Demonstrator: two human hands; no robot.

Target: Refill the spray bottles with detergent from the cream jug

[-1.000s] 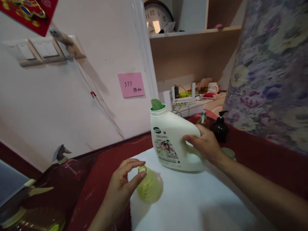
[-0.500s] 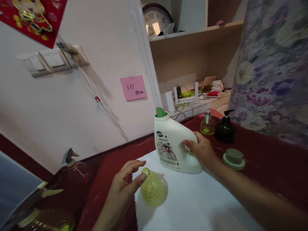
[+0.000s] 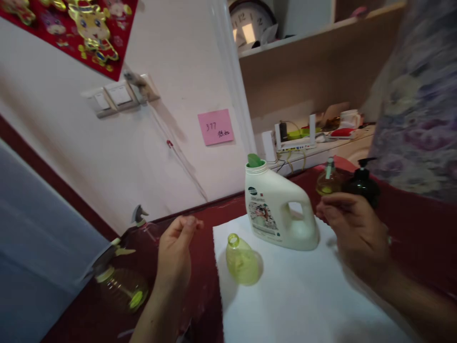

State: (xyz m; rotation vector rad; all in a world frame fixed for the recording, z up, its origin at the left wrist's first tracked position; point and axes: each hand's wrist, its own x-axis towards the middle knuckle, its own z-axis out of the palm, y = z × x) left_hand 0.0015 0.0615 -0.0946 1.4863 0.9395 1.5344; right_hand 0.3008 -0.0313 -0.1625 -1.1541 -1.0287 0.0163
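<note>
My left hand (image 3: 178, 243) is raised to the left of a small yellow-green translucent bottle (image 3: 243, 267), apart from it. Its fingers are curled against the thumb and nothing shows in them. The bottle's mouth is open, and it rests on a white sheet (image 3: 289, 305). Behind it a pale detergent jug (image 3: 280, 209) stands upright, uncapped, with a green spout in its neck. To the right of the jug's handle hovers my right hand (image 3: 357, 228), not touching it. The fingers there are also drawn together, with nothing visible between them.
Two spray bottles, one pinkish (image 3: 144, 231) and one yellowish (image 3: 121, 286), are at the left on the dark red table (image 3: 200, 286). A small clear pump bottle (image 3: 327, 178) and a dark pump bottle (image 3: 362, 183) stand behind my right hand. A white router (image 3: 294, 143) sits farther back.
My right hand has let go of the jug's handle and moved right. My left hand has drawn back from the yellow-green bottle and closed its fingers. The view has shifted left.
</note>
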